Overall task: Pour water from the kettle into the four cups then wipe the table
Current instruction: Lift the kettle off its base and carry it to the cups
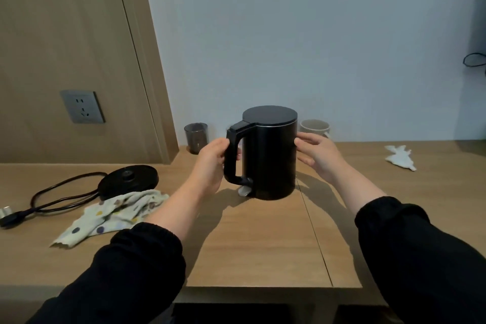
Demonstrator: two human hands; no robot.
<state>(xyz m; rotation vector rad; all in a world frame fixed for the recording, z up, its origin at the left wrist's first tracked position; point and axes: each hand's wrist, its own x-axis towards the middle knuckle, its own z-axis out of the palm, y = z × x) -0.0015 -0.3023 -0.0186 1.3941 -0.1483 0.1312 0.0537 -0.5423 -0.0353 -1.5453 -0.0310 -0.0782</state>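
A black electric kettle (271, 160) stands upright, lid closed, near the middle of the wooden counter (263, 244), its handle (231, 155) turned to nine o'clock. The left hand (213, 163) grips that handle, with the fingers curled through the gap and the thumb on the near side. The right hand (319, 155) lies against the kettle's three o'clock side with fingers straight and slightly spread, holding nothing; the fingertips touch the black wall. Both arms wear black sleeves (142, 265).

At the kettle's foot, about seven o'clock, a small pale scrap (244, 190) shows partly beneath it; what it is cannot be told.

From the kettle, a smoky grey tumbler (196, 137) stands at ten o'clock, close to the back wall and apart from the left hand. A white mug (314, 127) stands at one o'clock, just behind the right hand and partly hidden by it. Only these two cups show.

At nine o'clock, well apart, sits the round black kettle base (128, 179), its cord (52, 192) looping to a plug (8, 216) lying near the left edge. A pale spotted cloth (113, 214) lies crumpled at eight o'clock, touching the base's near rim. A crumpled white tissue (399, 158) lies at three o'clock, far to the right. A grey wall socket (82, 106) is set in the wooden panel at upper left.
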